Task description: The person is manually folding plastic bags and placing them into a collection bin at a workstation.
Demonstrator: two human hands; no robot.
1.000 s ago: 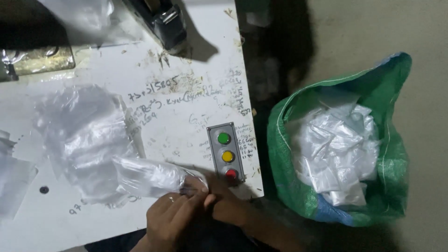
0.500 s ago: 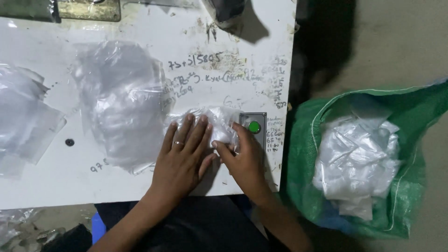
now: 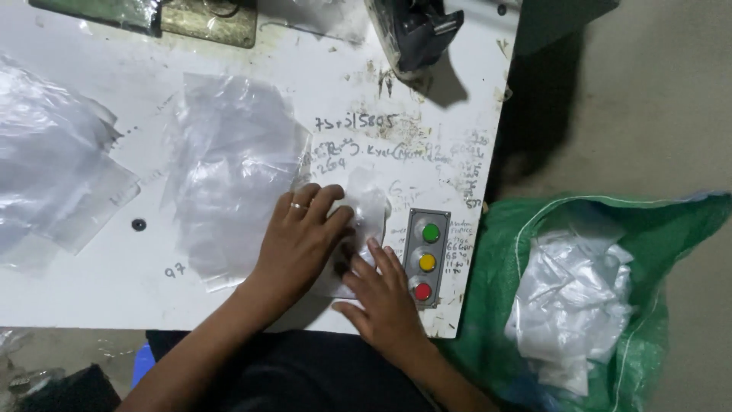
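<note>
My left hand, with a ring on one finger, lies flat and palm down on a small clear plastic packet near the front edge of the white table. My right hand rests flat beside it, its fingertips on the packet's lower right part. Both hands press the packet against the table; neither grips it. Just right of my right hand sits a grey control box with green, yellow and red buttons.
A pile of clear plastic bags lies left of my hands, with more bags at the far left. A dark machine part stands at the table's back. On the floor to the right is a green sack holding white packets.
A second ago both hands held the packet together at the table's front edge. They have since laid it down and spread flat on it; the view has shifted left.
</note>
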